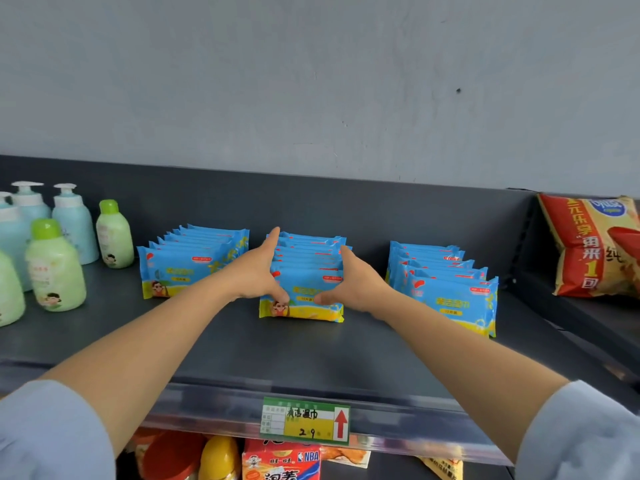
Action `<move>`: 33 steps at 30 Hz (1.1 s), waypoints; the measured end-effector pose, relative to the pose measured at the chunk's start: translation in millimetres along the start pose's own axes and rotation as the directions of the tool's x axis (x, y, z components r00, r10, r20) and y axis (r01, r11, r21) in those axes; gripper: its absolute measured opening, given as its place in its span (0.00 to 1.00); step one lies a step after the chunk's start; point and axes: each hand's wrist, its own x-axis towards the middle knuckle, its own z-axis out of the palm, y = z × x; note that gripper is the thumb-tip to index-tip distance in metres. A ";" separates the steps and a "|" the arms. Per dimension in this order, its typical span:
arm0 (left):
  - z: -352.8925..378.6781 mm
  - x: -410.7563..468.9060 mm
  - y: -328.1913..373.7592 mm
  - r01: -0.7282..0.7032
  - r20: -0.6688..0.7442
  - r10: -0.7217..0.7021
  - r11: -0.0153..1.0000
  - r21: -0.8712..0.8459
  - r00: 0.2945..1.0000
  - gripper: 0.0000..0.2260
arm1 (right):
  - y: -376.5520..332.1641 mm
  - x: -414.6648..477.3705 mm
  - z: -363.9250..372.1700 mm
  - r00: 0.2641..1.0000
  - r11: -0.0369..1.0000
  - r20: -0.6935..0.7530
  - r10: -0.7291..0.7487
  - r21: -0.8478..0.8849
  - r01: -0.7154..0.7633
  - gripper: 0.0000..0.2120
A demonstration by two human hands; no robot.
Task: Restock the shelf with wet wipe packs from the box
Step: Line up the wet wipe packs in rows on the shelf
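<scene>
Three rows of blue and yellow wet wipe packs stand upright on the dark shelf (277,355). My left hand (258,270) presses flat against the left side of the middle row (304,299), fingers straight and thumb on the front pack. My right hand (356,280) presses the row's right side the same way. The left row (183,261) and the right row (446,285) stand apart from my hands. The box is out of view.
Pump bottles and green-capped lotion bottles (55,268) stand at the shelf's left end. A red and yellow snack bag (592,247) lies at the right. A green price tag (304,422) hangs on the front rail, with snack packs on the shelf below.
</scene>
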 end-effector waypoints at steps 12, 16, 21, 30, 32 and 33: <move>-25.7 24.1 -8.0 0.042 0.164 -0.053 0.997 0.070 0.985 0.61 | -5.1 18.7 -12.4 0.977 0.985 0.204 0.052 0.148 -0.084 0.72; -27.8 33.6 -7.9 0.067 0.219 -0.087 0.993 0.095 0.972 0.61 | 1.5 26.0 -15.1 0.972 0.991 0.219 0.087 0.083 -0.108 0.63; -21.2 41.2 -9.6 0.071 0.238 -0.069 0.997 -0.003 0.969 0.62 | 2.2 35.0 -12.6 0.978 0.986 0.199 0.059 0.142 -0.088 0.66; -26.8 42.4 -11.8 0.039 0.289 -0.035 0.999 -0.009 0.957 0.71 | 2.9 40.1 -14.2 0.977 0.990 0.208 0.036 0.129 -0.064 0.63; -30.8 43.8 -11.8 0.060 0.297 -0.040 0.996 -0.060 0.954 0.77 | 1.7 41.7 -15.5 0.977 0.993 0.210 0.037 0.106 -0.060 0.64; -32.5 45.4 -11.6 0.076 0.296 -0.046 0.993 -0.090 0.954 0.79 | 1.7 42.8 -16.3 0.976 0.994 0.215 0.040 0.094 -0.061 0.65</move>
